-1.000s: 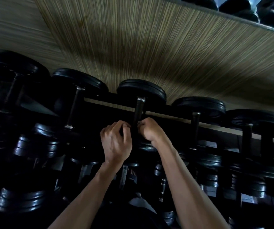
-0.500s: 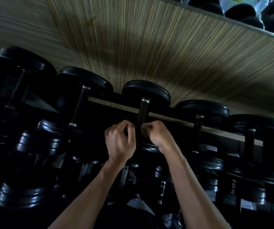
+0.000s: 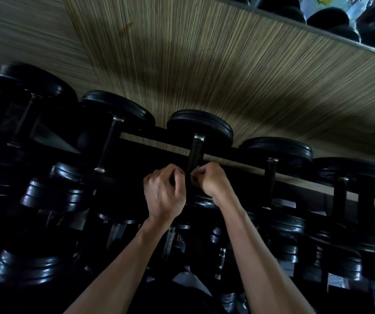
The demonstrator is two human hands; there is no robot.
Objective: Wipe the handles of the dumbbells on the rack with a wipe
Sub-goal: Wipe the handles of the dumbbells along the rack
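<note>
A row of black dumbbells lies on a dark rack [image 3: 245, 155], handles pointing toward me. The middle dumbbell [image 3: 201, 129] has a dark handle [image 3: 195, 152] with a silver collar. My left hand [image 3: 165, 196] and my right hand [image 3: 213, 181] are curled on either side of the lower part of that handle. A small pale scrap of the wipe [image 3: 196, 169] peeks out by my right fingers; most of it is hidden. Which fingers pinch it is too dark to tell.
Neighbouring dumbbells sit close on both sides, one at the left [image 3: 109, 146] and one at the right [image 3: 272, 168]. Lower tiers hold several more dumbbells [image 3: 28, 266]. A striped wood-look wall [image 3: 204, 64] stands behind the rack.
Both hands stay together on the middle handle. The view has shifted slightly, so hands and dumbbells sit a little further right in the frame.
</note>
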